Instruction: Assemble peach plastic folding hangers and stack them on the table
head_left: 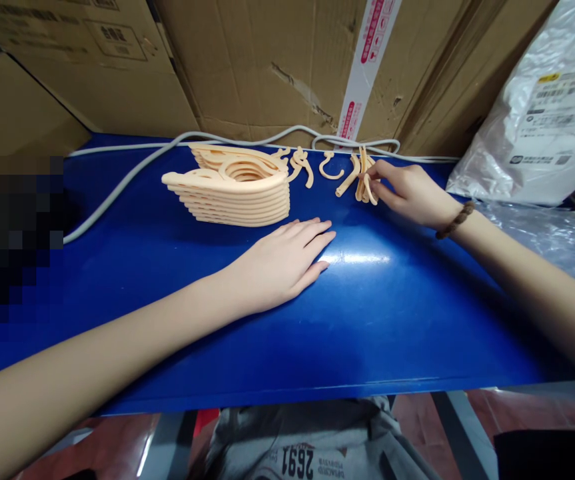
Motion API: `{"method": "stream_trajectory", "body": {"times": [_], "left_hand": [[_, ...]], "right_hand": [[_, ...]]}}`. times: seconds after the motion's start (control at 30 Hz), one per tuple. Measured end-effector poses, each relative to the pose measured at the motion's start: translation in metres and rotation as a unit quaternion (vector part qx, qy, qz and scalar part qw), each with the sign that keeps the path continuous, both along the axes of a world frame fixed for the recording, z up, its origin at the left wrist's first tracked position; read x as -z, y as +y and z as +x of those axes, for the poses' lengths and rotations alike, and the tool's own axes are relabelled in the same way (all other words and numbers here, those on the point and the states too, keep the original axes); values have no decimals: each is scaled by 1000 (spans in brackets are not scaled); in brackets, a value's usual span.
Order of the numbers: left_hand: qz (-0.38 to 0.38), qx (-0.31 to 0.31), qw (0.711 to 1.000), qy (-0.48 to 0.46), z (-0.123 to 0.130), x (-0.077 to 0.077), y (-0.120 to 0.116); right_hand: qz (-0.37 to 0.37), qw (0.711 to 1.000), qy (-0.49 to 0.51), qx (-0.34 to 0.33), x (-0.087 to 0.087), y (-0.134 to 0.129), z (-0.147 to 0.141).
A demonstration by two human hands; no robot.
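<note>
My left hand [290,260] lies flat on the blue tabletop, fingers stretched out and holding nothing. Just beyond it is a stack of beige plastic hanger pieces [232,190]. Several beige hooks [300,163] lie by the stack's right end, and a single hook [332,168] sits a little apart. Farther right, my right hand [407,190] pinches a small curved beige piece [370,190] between thumb and fingers. It is at a small group of beige strips [348,177], which the fingertips partly hide.
Large cardboard boxes [262,67] stand along the back edge. A grey-white cable [132,175] runs across the table in front of them. On the right is a clear plastic-wrapped parcel [532,127], with more plastic wrap [547,240] below it. The blue table's [317,360] front edge is near me.
</note>
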State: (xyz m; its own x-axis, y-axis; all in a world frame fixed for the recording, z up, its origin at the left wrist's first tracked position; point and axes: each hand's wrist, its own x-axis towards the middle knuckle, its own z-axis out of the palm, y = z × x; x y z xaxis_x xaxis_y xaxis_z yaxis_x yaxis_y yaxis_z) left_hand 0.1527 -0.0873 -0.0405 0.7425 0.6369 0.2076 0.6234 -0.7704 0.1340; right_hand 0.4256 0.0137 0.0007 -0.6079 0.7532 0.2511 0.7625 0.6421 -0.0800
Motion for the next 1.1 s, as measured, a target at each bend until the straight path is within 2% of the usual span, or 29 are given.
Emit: {"method": "stream_trajectory", "body": {"times": [0.13, 0.23, 0.33, 0.47, 0.63, 0.83, 1.1], "left_hand": [[5, -2, 1000, 0, 2, -2, -1], [22, -21, 1000, 7, 11, -9, -2], [20, -46, 998, 30, 27, -20, 0], [-7, -85, 995, 45, 54, -29, 13], [-20, -117, 993, 26, 75, -25, 33], [-19, -91, 995, -23, 76, -17, 44], [-6, -51, 998, -39, 77, -11, 57]], "right_hand": [[9, 1000, -10, 7, 2, 2, -4], [-5, 1000, -8, 15, 2, 1, -7], [-9, 999, 25, 32, -2, 1, -4], [26, 996, 50, 75, -9, 1, 9], [14, 995, 31, 91, -6, -2, 23], [-10, 997, 46, 54, 3, -8, 27], [-30, 999, 11, 36, 1, -12, 24]]}}
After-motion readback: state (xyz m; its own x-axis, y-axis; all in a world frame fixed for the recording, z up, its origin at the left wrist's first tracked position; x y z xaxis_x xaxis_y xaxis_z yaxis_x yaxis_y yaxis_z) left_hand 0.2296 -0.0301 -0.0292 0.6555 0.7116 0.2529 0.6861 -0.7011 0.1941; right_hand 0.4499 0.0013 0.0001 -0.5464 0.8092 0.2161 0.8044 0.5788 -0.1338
